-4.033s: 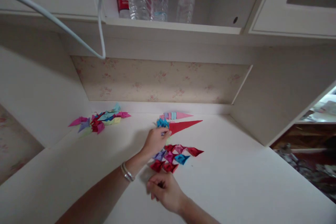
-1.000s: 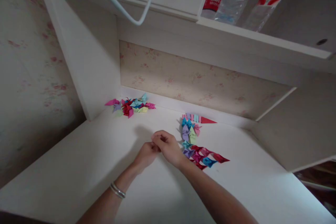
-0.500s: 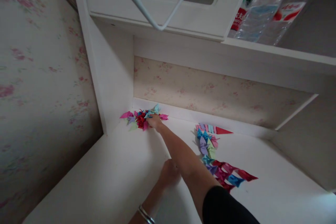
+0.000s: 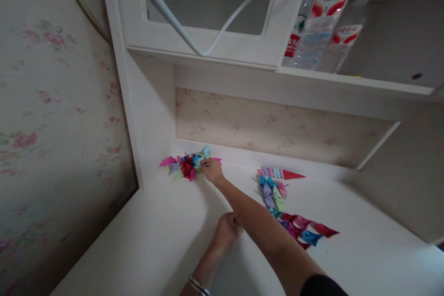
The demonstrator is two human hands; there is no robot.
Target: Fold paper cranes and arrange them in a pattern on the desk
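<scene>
Flowered wallpaper point(image 4: 62, 101) lies well left of the pile of folded papers point(image 4: 187, 166), with a white side panel point(image 4: 149, 115) between the two. The pile itself, a jumble of red, magenta, purple, green and pale blue, rests on the white desktop point(image 4: 156, 231). At the pile's right edge is the right hand point(image 4: 212, 171), fingers bent; whether they grip a paper I cannot tell. Nearer the person than the pile and somewhat right of it, the left hand point(image 4: 227, 227) is curled, blurred and partly behind the right forearm, so its grip cannot be told. Well right of the pile lie a striped row with a red tip point(image 4: 294, 175), blue, purple and green papers point(image 4: 268, 194), and red, magenta and blue papers point(image 4: 310, 237). Clear bottles point(image 4: 329, 9) stand above and right of the pile.
</scene>
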